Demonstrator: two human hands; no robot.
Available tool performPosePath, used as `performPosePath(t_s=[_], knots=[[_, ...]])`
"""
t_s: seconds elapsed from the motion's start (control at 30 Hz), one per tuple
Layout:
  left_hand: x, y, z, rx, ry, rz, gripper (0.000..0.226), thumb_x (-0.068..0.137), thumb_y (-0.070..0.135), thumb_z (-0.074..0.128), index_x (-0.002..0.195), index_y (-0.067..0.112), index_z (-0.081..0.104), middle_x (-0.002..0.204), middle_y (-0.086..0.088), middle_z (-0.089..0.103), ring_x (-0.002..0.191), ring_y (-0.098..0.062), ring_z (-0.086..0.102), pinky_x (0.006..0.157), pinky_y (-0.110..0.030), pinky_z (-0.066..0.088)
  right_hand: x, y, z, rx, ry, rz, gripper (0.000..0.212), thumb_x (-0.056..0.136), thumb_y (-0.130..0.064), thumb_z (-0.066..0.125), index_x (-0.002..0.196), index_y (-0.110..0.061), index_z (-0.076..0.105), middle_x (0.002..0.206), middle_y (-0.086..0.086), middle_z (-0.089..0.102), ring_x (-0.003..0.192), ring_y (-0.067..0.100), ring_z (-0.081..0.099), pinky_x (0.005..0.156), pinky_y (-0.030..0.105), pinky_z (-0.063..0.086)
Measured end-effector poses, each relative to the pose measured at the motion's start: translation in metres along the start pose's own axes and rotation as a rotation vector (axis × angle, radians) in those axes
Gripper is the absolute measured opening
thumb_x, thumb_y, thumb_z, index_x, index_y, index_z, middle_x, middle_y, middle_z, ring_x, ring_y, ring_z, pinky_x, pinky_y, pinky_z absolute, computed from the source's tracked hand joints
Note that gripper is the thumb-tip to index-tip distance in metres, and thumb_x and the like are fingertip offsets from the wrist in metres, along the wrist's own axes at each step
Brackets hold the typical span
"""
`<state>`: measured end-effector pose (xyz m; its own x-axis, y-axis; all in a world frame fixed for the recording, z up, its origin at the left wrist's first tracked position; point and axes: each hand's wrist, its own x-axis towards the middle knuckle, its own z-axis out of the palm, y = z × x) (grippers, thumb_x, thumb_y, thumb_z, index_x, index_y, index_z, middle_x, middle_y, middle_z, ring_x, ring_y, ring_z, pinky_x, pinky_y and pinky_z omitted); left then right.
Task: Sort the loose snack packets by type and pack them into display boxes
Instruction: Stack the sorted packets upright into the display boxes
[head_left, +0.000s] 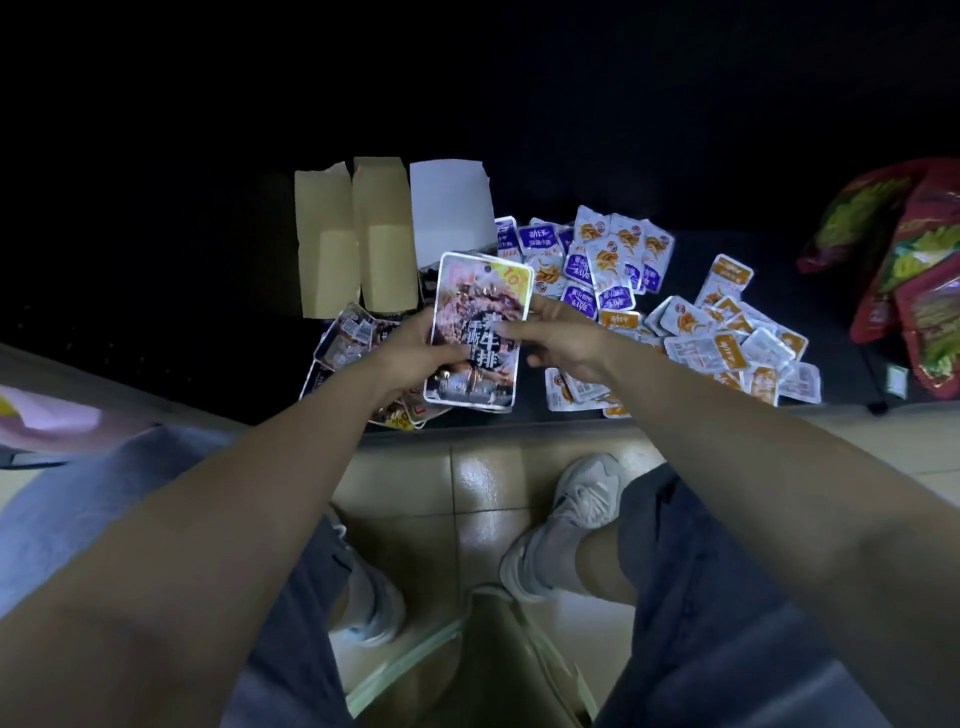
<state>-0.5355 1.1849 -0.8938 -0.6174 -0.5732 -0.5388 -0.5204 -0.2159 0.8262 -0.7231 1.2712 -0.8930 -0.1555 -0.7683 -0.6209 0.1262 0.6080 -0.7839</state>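
A dark flat tabletop (826, 312) carries everything. At its right edge lie large red foil bags with green-yellow pictures (914, 270), their print unreadable. At the back stand open tan cardboard display boxes (358, 260) beside a white one (449, 208). There are heaps of small orange-and-white sachets (727, 332), small purple-and-white sachets (597, 254) and dark silver-edged packets (345, 338). Above the table's near edge, a stack of dark beef-picture packets (478, 332) reads "手撕" and "牛排". The left hand (410, 353) grips its left edge, and the right hand (561, 338) pinches its right edge.
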Motion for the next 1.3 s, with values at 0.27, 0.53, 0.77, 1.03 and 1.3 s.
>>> performPosePath(t_s=[0.27, 0.53, 0.77, 1.03, 1.3], knots=[[0.034, 0.032, -0.027, 0.16, 0.327, 0.166, 0.055, 0.091, 0.017, 0.063, 0.139, 0.009, 0.036, 0.134, -0.014, 0.044, 0.119, -0.027, 0.048, 0.096, -0.033, 0.045, 0.029, -0.073, -0.027, 0.193, 0.186, -0.384, 0.022, 0.09, 0.005, 0.058, 0.11, -0.003, 0.053, 0.116, 0.018, 0.064, 0.101, 0.03, 0.066, 0.084, 0.036, 0.057], [0.055, 0.022, -0.039, 0.19, 0.286, 0.098, 0.069, 0.095, 0.012, 0.056, 0.151, 0.014, 0.017, 0.156, -0.008, 0.023, 0.14, -0.026, 0.028, 0.111, -0.039, 0.033, 0.073, -0.088, -0.013, 0.063, 0.256, -0.458, 0.025, 0.092, 0.006, 0.054, 0.115, -0.003, 0.052, 0.11, 0.015, 0.065, 0.11, 0.032, 0.062, 0.098, 0.041, 0.05], [0.061, 0.022, -0.037, 0.114, 0.207, 0.171, 0.083, 0.096, 0.001, 0.051, 0.154, 0.025, -0.003, 0.161, -0.002, 0.008, 0.146, -0.022, 0.015, 0.116, -0.036, 0.025, 0.096, -0.052, 0.001, -0.127, 0.261, -0.326, 0.025, 0.092, 0.008, 0.051, 0.086, -0.015, 0.055, 0.089, 0.005, 0.063, 0.084, 0.017, 0.059, 0.079, 0.029, 0.05], [0.078, 0.016, -0.026, 0.22, 0.173, 0.056, 0.054, 0.106, 0.022, 0.03, 0.154, 0.011, 0.008, 0.161, -0.007, 0.011, 0.147, -0.021, 0.015, 0.111, -0.022, 0.015, 0.116, -0.032, 0.001, -0.403, 0.385, -0.151, 0.037, 0.1, -0.023, 0.043, 0.135, -0.026, 0.054, 0.139, 0.009, 0.048, 0.124, 0.028, 0.047, 0.108, 0.039, 0.039], [0.078, 0.008, -0.023, 0.464, 0.21, 0.038, 0.066, 0.101, 0.028, 0.045, 0.154, 0.015, 0.009, 0.16, -0.004, -0.01, 0.147, -0.024, 0.004, 0.116, -0.03, 0.019, 0.099, -0.021, 0.003, -0.539, 0.279, -0.139, 0.061, 0.1, -0.032, 0.047, 0.153, -0.023, 0.019, 0.159, 0.004, -0.002, 0.146, 0.025, 0.011, 0.114, 0.034, 0.021]])
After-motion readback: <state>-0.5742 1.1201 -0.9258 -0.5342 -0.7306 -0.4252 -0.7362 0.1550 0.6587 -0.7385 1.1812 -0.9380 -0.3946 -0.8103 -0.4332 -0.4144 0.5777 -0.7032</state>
